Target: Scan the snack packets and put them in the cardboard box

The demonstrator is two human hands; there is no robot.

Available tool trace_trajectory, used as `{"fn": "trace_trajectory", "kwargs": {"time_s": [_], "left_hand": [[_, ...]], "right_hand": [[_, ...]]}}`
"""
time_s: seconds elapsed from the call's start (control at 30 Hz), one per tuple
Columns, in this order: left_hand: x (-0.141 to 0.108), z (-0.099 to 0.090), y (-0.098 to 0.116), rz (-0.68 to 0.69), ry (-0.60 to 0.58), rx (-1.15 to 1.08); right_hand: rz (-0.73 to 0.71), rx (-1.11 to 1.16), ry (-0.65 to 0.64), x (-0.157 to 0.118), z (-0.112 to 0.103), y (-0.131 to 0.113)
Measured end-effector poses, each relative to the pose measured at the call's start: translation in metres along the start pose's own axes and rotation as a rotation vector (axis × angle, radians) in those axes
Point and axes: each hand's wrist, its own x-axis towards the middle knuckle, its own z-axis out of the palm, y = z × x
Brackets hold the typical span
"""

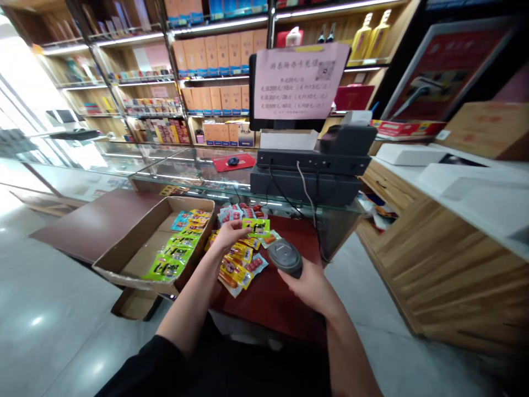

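Observation:
Between the thumb and fingers of my left hand [230,236] is a small green snack packet [257,227], held above a pile of other packets. My right hand [308,284] is wrapped round a dark grey handheld barcode scanner [285,257], its head close to the green packet. Yellow snack packets [237,270] lie in the pile below, along with blue and pink ones [231,214]. To the left stands an open cardboard box [128,237] with several green packets [169,267] in a row, plus yellow and blue ones behind them.
The dark red table [285,309] carries the pile and the box. Behind it is a glass counter [177,165] with a cash register [306,182], trailing cables and a mouse [233,161] on a red mat. A wooden cabinet [463,264] stands at right; stocked shelves line the back.

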Motion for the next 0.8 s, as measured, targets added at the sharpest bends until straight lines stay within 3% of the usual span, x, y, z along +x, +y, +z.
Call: {"fn": "trace_trajectory", "kwargs": {"time_s": [0.13,0.27,0.4,0.5,0.63,0.8], "left_hand": [[-0.007,-0.051,0.032,0.057,-0.039,-0.005],[-0.021,-0.113,0.057,0.021,0.015,0.073],[-0.04,-0.172,0.063,-0.061,0.049,0.125],[-0.053,-0.206,0.06,-0.14,0.043,0.183],[-0.063,-0.227,0.051,-0.23,-0.027,0.291],[-0.064,-0.227,0.04,-0.204,-0.044,0.492]], "right_hand": [[-0.052,-0.019,-0.06,0.009,0.009,-0.018],[-0.081,-0.022,-0.129,0.019,0.025,-0.036],[-0.088,-0.042,-0.197,0.031,0.043,-0.048],[-0.097,-0.063,-0.216,0.039,0.058,-0.053],[-0.13,-0.061,-0.227,0.046,0.073,-0.061],[-0.161,-0.03,-0.246,0.049,0.083,-0.071]]}}
